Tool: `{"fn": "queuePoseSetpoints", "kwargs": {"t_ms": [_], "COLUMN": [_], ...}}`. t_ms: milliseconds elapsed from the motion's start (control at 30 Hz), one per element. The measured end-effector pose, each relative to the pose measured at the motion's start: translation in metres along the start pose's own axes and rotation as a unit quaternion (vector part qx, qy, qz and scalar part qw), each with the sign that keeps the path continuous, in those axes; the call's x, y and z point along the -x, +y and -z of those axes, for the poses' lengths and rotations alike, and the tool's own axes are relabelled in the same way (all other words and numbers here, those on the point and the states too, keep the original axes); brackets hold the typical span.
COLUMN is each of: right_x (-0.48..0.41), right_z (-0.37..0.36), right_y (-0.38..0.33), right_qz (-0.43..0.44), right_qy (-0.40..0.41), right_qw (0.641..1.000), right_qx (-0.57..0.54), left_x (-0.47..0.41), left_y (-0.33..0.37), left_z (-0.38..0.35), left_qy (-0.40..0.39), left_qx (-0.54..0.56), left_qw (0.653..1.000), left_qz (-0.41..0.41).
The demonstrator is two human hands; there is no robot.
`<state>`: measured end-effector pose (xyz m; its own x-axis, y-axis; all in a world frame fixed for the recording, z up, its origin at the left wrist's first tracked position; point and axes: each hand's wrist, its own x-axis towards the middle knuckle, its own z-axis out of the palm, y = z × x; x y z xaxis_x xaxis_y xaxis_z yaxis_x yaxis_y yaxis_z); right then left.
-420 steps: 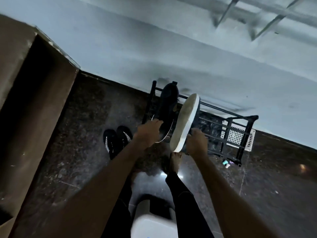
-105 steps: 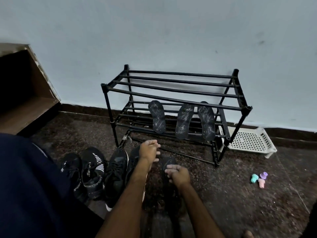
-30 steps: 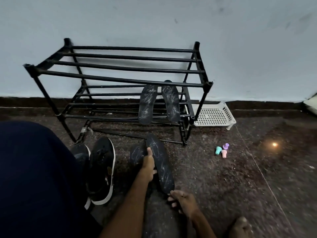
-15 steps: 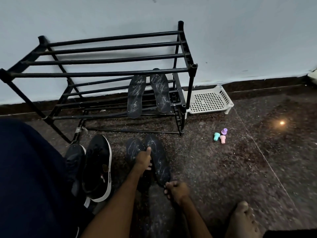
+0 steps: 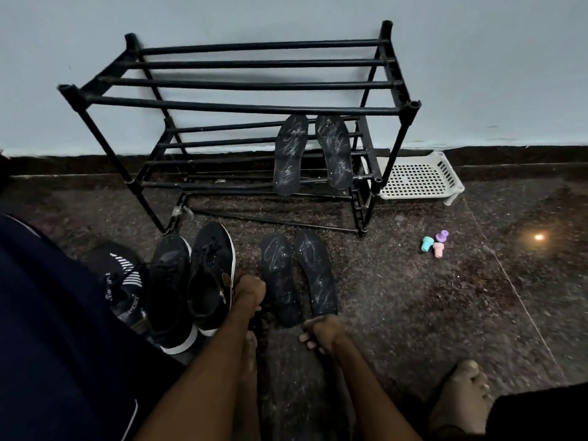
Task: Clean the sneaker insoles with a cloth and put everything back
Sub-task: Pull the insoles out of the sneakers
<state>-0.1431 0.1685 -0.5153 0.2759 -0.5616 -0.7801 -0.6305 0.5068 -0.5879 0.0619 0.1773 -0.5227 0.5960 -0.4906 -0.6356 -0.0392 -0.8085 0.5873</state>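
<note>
Two dark, dusty insoles lie flat side by side on the floor, the left insole (image 5: 280,281) and the right insole (image 5: 316,272). Two more insoles (image 5: 291,154) (image 5: 334,151) lean on the lower bars of the black shoe rack (image 5: 241,106). My left hand (image 5: 249,291) sits between the black sneakers (image 5: 191,281) and the left insole, its back to the camera and its fingers hidden underneath. My right hand (image 5: 319,334) hovers just below the insoles' heel ends, fingers loosely curled and holding nothing. No cloth is in view.
A second pair of black striped sneakers (image 5: 124,281) lies at the left beside my knee. A white plastic tray (image 5: 420,176) stands right of the rack by the wall. Three small coloured caps (image 5: 434,245) sit on the floor. My bare foot (image 5: 461,396) is at bottom right.
The insoles I held a moment ago now lie flat on the floor. My left hand has slid off them to the left; my right hand has let go of the heel end.
</note>
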Motion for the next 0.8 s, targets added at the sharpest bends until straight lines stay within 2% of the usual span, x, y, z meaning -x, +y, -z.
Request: {"fn": "queuePoseSetpoints", "kwargs": {"t_ms": [100,333,467,533,600,667,800], "right_x": [-0.002,0.005,0.007,0.008,0.008,0.009,0.016], "right_z": [-0.011,-0.024,-0.021,-0.017,-0.010,0.000,0.024], "right_y": [-0.005,-0.015,-0.018,-0.026,-0.043,-0.072,-0.141], "right_qz": [0.013,0.020,0.019,0.029,0.055,0.097,0.168], "right_qy": [0.007,-0.019,-0.021,-0.013,-0.008,0.001,0.018], "right_qw": [0.999,0.998,0.998,0.999,0.996,0.987,0.972], "right_qx": [0.047,0.056,0.048,0.007,-0.072,-0.127,-0.164], "left_x": [0.000,0.003,0.001,0.002,0.012,0.030,0.046], "left_y": [-0.004,-0.002,0.000,0.007,0.027,0.056,0.107], "left_z": [0.002,0.003,0.003,0.006,0.012,0.022,0.044], "left_qy": [-0.017,-0.047,-0.005,0.031,0.045,0.029,0.016], "left_qx": [0.001,-0.007,-0.035,-0.021,0.041,0.159,0.285], "left_qw": [1.000,0.999,0.999,0.999,0.997,0.985,0.952], "left_qz": [-0.012,-0.028,-0.030,-0.039,-0.050,-0.055,-0.109]}}
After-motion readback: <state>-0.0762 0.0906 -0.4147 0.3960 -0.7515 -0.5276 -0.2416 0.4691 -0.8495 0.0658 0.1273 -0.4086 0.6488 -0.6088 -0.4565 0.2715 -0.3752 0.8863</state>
